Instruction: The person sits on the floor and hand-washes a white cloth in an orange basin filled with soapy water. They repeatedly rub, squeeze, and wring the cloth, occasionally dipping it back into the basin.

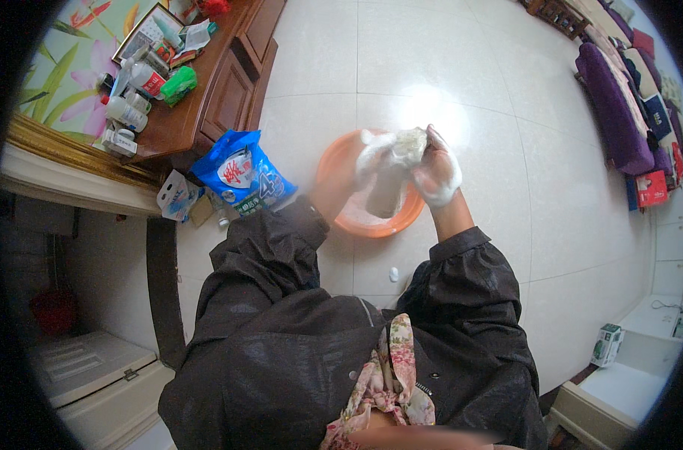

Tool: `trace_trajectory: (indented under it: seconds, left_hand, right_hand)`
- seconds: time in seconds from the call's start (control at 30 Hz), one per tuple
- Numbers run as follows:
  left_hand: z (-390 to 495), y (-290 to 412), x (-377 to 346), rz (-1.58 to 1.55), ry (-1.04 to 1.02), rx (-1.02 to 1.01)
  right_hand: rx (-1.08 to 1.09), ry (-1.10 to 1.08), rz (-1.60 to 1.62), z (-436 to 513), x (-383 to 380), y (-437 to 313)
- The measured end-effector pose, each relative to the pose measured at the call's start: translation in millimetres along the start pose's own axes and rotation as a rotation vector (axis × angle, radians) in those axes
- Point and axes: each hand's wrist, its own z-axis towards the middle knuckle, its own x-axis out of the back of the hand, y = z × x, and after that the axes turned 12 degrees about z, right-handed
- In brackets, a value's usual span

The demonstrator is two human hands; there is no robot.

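Observation:
Both hands are over an orange plastic basin [419, 216] on the floor, with a pale wet cloth [410, 147] covered in suds between them. My left hand [371, 163], blurred and white with lather, grips the cloth's left side. On the other side my right hand [440, 173] holds it with curled fingers, thick foam along its outer edge. Below the hands a grey-green length, apparently of the same cloth, hangs towards whitish soapy water [355, 211]. The hands hide much of the basin's inside.
Left of the basin stands a blue detergent bag [246, 171], beside a smaller white-and-blue pack [178, 194]. A brown wooden cabinet [229, 107] carries bottles [147, 79]. A foam blob [394, 274] lies on the tiles [482, 259]. A purple-covered sofa [614, 112] is at the right.

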Motion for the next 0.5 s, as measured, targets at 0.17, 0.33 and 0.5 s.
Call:
trace_trajectory:
  seconds: [0.17, 0.33, 0.5]
  left_hand:
    - [8, 5, 4, 0.198, 0.113, -0.224]
    - [0, 16, -21, 0.343, 0.241, -0.25]
    - [-8, 47, -36, 0.701, 0.278, -0.329]
  right_hand:
    - [0.157, 0.208, -0.351, 3, 2, 22]
    - [0.205, 0.19, -0.722, 21, 39, 34]
    - [0.045, 0.054, -0.456, 17, 59, 33]
